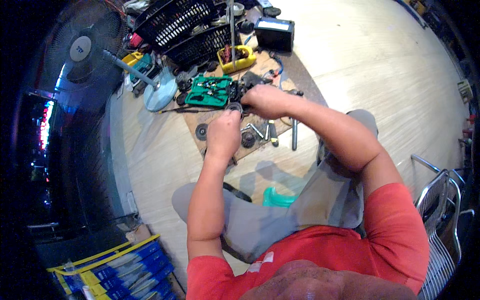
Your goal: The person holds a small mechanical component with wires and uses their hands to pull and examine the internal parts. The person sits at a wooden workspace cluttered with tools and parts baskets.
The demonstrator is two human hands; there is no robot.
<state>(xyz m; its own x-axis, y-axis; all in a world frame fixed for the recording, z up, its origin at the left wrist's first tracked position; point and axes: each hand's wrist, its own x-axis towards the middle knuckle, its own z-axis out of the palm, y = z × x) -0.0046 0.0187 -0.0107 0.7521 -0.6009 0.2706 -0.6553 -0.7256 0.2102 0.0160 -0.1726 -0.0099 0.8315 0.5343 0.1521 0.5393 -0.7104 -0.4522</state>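
Note:
My left hand (223, 131) is closed on a grey ring-shaped metal part (233, 107) at its fingertips. Just right of it, my right hand (266, 100) is curled with its knuckles up, against a dark mechanical part (235, 92); what its fingers grip is hidden. An open green tool case (190, 99) with several small tools lies beyond my left hand. Closer to me on the board are a black disc (201, 132), a dark toothed gear (248, 140), an L-shaped wrench (256, 131) and a yellow-and-black handled tool (273, 134).
Black plastic crates (182, 30), a yellow tray (245, 64) of parts and a black battery (274, 35) stand at the back. A standing fan (161, 90) is at the left. A green stool (277, 198) shows between my legs, a metal chair (440, 220) at the right.

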